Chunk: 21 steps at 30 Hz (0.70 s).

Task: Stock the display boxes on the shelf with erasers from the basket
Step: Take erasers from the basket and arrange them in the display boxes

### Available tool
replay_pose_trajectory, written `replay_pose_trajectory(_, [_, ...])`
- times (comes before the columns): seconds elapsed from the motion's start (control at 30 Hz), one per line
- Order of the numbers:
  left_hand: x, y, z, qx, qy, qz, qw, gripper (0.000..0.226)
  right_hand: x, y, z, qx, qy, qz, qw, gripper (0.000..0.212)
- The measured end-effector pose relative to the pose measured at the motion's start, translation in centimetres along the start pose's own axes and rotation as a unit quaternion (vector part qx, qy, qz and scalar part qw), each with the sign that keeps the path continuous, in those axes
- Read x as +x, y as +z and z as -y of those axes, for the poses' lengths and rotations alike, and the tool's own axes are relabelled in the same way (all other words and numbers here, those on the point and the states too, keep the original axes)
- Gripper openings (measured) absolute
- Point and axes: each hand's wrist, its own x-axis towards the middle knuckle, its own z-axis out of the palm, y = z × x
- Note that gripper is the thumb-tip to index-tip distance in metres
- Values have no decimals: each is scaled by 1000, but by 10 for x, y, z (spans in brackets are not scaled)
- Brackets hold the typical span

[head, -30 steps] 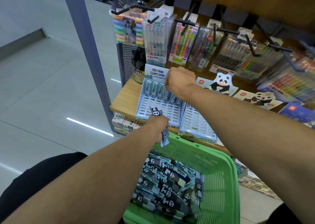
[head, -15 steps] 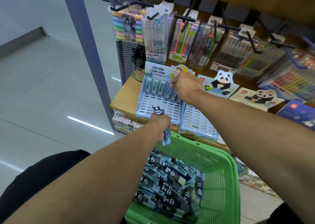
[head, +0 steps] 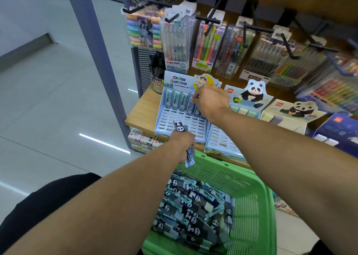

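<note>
Wooden shelf [head: 143,109] at frame centre carries two pale-blue display boxes [head: 174,119]; the left one shows three clear erasers [head: 176,101]. Right hand [head: 210,101] pinches another there. Left hand [head: 183,145] grips a bundle of erasers above the green basket [head: 249,206] at lower centre.

The right hand [head: 210,101] hides the erasers [head: 194,109] beneath it in the display box [head: 180,119].
</note>
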Motion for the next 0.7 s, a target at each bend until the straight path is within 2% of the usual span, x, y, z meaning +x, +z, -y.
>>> replay_pose_trajectory(0.13, [-3,-3,-4,-2,-2,14,1000,15,-13,-8,-2,16,-16,-13,1000,25])
replay_pose_trajectory(0.23, [-8,-3,-7,-19,5,29,999,13,-41,-18,-7,125,-20,-25,992,22])
replay_pose_trajectory(0.3, [-13,-2,-11,-48,6,51,998,10,-68,-24,-13,216,-9,9,976,22])
replay_pose_trajectory(0.4, [-19,3,-15,-51,22,76,996,11,-115,-33,-28,319,44,122,939,34])
replay_pose_trajectory(0.5, [-30,15,-16,-68,13,107,992,17,-150,-43,-38,411,105,229,876,46])
replay_pose_trajectory(0.57, [-39,26,-15,-79,5,136,988,19,-163,-43,-39,455,124,245,847,43])
replay_pose_trajectory(0.7, [-51,40,-15,-107,17,147,983,17,-168,-38,-44,510,165,205,819,38])
